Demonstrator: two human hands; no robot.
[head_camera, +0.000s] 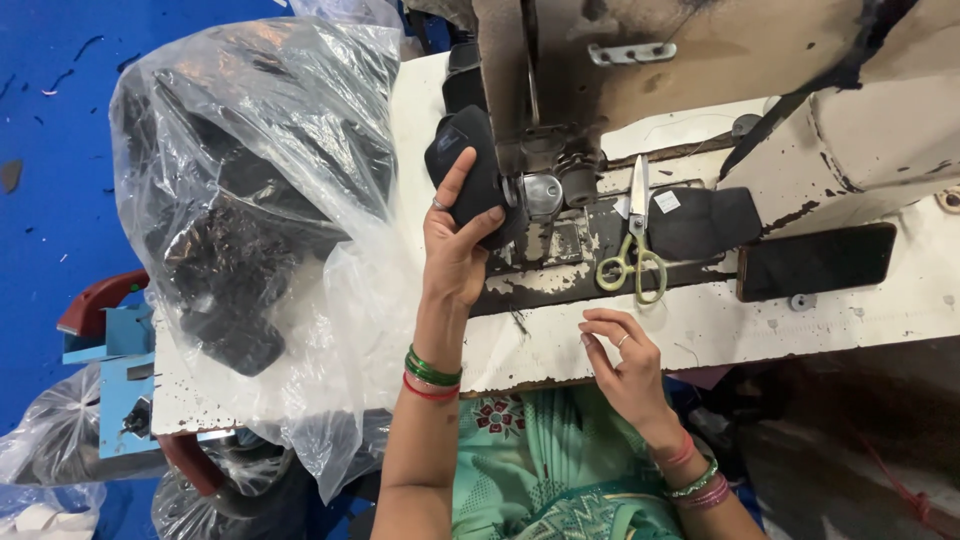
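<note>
A black fabric piece (468, 160) is being held at a worn sewing machine (640, 70).

The piece is being gripped by the left hand (455, 250), thumb and fingers closed on it, just beside the metal presser area (543, 192). The right hand (620, 360) is being rested with loosely curled fingers at the near edge of the chipped white table (800, 320), holding nothing. Yellow-handled scissors (634, 245), another black fabric piece (705, 222) and a dark phone (815, 260) are lying on the table; a clear plastic bag (260, 200) of dark pieces is sitting at the left.
</note>
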